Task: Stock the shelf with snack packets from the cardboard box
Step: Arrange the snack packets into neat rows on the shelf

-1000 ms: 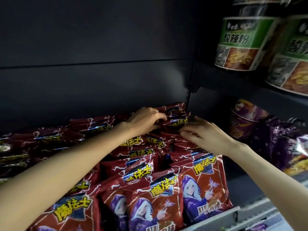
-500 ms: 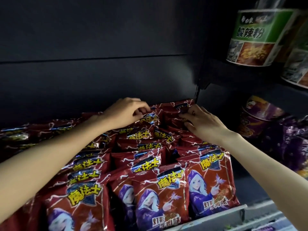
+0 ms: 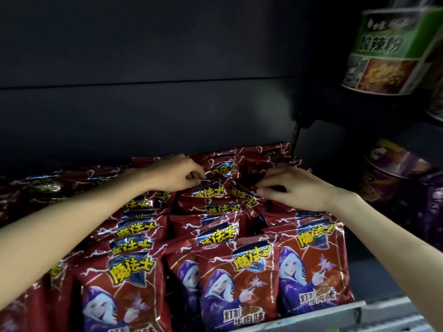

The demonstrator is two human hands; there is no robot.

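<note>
Red snack packets (image 3: 239, 279) with yellow lettering and a purple-hooded figure fill the dark shelf in several rows, front to back. My left hand (image 3: 175, 174) reaches to the back rows and pinches the top edge of a rear packet (image 3: 221, 170). My right hand (image 3: 294, 185) is beside it, fingers curled on the top of another rear packet (image 3: 271, 161) near the shelf's right upright. The cardboard box is out of view.
The shelf's pale front rail (image 3: 335, 312) runs along the bottom right. A black upright (image 3: 296, 135) divides this bay from the right one, which holds a green noodle bowl (image 3: 393, 51) above and purple bowls (image 3: 398, 164) below. The dark back panel (image 3: 143, 92) rises behind the packets.
Both hands have stayed at the back rows, shifting slightly while handling the rear packets. The camera has moved closer and a little left, so the front packets look larger.
</note>
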